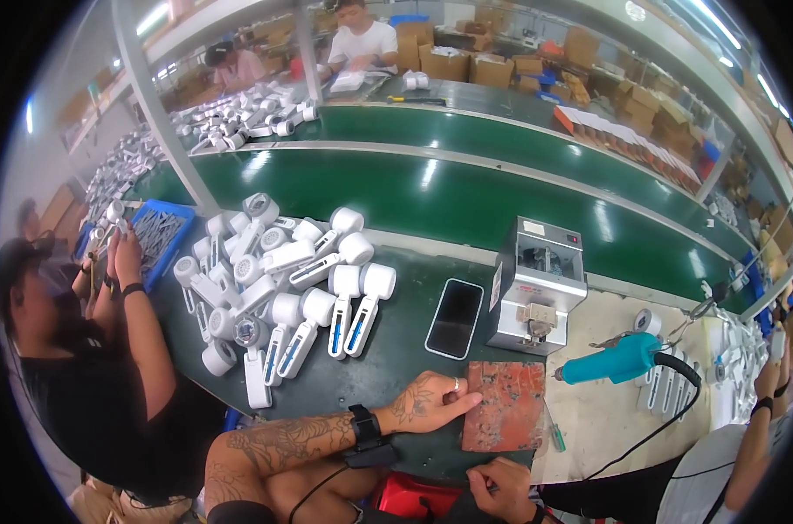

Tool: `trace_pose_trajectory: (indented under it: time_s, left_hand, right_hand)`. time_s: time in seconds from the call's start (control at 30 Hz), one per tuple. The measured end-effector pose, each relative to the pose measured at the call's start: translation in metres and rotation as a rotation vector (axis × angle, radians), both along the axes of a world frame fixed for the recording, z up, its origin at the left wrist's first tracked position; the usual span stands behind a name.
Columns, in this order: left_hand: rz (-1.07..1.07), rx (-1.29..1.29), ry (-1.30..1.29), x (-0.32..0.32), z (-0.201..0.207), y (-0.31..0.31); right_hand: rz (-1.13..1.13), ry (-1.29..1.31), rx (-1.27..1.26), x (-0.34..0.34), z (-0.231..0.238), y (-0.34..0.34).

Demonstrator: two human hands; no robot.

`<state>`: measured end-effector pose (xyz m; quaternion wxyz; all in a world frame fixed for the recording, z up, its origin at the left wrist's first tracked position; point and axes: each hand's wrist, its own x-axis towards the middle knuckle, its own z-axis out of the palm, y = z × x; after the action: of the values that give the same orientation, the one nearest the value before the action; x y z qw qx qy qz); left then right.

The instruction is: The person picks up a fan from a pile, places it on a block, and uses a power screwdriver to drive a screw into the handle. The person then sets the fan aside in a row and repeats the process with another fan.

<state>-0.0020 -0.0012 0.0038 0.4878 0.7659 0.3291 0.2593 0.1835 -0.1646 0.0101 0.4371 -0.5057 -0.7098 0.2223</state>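
Note:
My left hand [427, 403], with a ring and a tattooed back, is at the left edge of a worn red-brown board [504, 407]. One digit lies across the board's edge and the other fingers curl in beside it, closed on that edge. Below the board, near the lower rim, my right hand [503, 489] has its fingers curled in; whatever it may hold is too small or hidden to make out. A small green-handled screwdriver [557, 434] lies just right of the board. A teal electric screwdriver [612, 361] hangs beyond it, its tip pointing at the board.
A heap of white handheld fans [265, 262] covers the table's left side. A phone [455, 319] and a silver screw feeder [538, 288] stand farther off, before a green conveyor belt [501, 188]. Co-workers sit at left [108, 393] and right [737, 445]. A black cable [650, 442] trails at right.

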Motion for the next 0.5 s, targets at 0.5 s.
trace_pose_trajectory:
  time_s: [0.5]
  left_hand:
    - [-0.001,0.073,-0.015,-0.001,-0.003,-0.002]
  right_hand:
    - [0.006,-0.032,0.004,0.002,-0.019,-0.010]
